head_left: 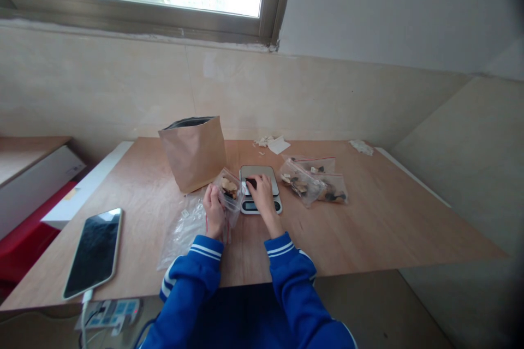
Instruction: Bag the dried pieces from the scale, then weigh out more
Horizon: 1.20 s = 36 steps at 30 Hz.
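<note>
"Left?"
"Brown pouch [196,155] far, clear plastic [180,237] near. My left fingers [212,195] grip a small bag [234,202] of dried pieces [229,187], beside the scale [256,170]."
"Right?"
"My right fingers [262,180] pinch a dark piece [251,181] over it. Filled bags [301,181] farther right on the counter [388,223]."
"Step?"
"Handling pieces at the scale, I'd judge; next move wants a steady bag mouth."

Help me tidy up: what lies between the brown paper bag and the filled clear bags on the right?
In the head view: the scale, with the right hand over it, and the small filled bag in the left hand.
</note>
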Tool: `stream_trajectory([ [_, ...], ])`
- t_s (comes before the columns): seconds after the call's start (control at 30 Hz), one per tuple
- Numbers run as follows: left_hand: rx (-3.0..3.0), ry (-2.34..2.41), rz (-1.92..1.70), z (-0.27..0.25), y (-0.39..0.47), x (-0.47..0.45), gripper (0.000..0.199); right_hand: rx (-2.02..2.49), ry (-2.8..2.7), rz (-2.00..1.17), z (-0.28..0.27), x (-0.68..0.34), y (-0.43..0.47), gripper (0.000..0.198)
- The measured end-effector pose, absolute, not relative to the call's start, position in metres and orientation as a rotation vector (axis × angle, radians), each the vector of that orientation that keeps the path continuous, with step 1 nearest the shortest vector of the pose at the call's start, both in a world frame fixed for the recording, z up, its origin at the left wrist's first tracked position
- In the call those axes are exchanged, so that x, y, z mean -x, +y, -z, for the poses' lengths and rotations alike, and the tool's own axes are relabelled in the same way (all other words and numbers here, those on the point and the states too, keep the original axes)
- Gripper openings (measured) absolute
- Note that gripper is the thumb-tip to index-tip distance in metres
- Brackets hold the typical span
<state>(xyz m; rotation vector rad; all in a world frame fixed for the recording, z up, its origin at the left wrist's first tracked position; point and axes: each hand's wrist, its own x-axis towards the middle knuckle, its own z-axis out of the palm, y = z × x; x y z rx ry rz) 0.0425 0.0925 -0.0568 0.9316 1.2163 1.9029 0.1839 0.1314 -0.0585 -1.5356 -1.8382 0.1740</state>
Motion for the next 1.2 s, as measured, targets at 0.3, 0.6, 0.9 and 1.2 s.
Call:
stream_trajectory([
  [0.3,-0.917,1.185,-1.833,0.06,0.093,-0.042,0.041,1.271,-1.488,-0.372,0.027,-0.167,0.121,0.013],
  [0.6,-0.807,1.103,-1.793,0.052,0.095,-0.043,0.038,1.037,-1.623,-0.5,0.007,-0.153,0.109,0.02],
  [0.9,-0.612,0.803,-1.845,0.057,0.098,-0.041,0.034,0.977,-1.473,-0.805,0.04,-0.157,0.074,0.059],
  [1.2,-1.094,0.89,-1.594,0.049,0.082,-0.046,0.034,0.971,-1.228,-0.962,0.047,-0.16,0.087,0.047],
])
